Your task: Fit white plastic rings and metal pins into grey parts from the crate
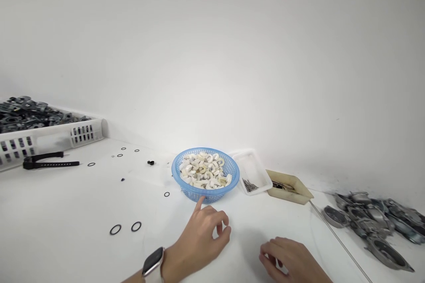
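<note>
Workshop, by the look of it

This seems to be a workshop or small factory, with a plain white table [73, 212] set against a bare white wall [212, 53]. Loose parts lie about in bulk: a slotted white crate [53, 142] is heaped with dark metal pieces [33, 115], and grey metal housings [368, 219] are piled at the right. A blue basket [175, 172] full of pale rings [206, 169], a white tray [250, 166] of thin metal pins [249, 185] and a yellowish box [287, 195] stand between them. Black rings [111, 231] are scattered on the tabletop.
</note>
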A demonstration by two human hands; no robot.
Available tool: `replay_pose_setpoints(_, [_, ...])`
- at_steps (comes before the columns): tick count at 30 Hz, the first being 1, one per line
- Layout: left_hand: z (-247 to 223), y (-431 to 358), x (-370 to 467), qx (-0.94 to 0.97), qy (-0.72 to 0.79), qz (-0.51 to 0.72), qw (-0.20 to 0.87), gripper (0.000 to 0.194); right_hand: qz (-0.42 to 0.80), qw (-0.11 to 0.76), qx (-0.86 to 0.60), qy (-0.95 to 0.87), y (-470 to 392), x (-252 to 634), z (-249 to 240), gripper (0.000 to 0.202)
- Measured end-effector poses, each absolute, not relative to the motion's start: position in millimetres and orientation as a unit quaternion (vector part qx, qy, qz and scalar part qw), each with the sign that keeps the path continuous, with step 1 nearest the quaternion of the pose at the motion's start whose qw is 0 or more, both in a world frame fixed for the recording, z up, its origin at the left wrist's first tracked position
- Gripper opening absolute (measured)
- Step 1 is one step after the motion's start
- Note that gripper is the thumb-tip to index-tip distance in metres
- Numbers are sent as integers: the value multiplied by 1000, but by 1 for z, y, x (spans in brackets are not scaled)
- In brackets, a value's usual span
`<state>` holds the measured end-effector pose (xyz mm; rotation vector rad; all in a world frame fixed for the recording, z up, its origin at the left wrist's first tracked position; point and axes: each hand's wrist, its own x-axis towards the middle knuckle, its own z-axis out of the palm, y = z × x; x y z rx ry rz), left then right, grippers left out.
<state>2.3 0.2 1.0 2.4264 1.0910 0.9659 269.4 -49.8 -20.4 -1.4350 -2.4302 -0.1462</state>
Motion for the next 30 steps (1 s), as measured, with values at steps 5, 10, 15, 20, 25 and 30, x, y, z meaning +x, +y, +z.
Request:
replay_pose_setpoints(5, [2,0,2,850,380,330,158,11,-56,165,-503,-846,-49,272,-21,27])
replay_pose_setpoints(10, [3,-1,2,851,380,327,156,10,-32,171,-520,-836,-49,273,-21,27])
replay_pose_setpoints(15, [4,-1,1,853,383,321,151,10,46,180,-556,-810,-41,284,-21,31])
replay_pose_setpoints(20, [5,-5,0,869,387,284,118,11,96,201,-626,-747,-28,306,-20,37])
replay_pose_setpoints(25, [-1,-10,3,904,348,247,13,9,57,219,-638,-737,0,314,-6,38])
replay_pose_setpoints(30, [-9,-8,9,928,307,202,-62,12,27,167,-614,-771,59,299,21,21])
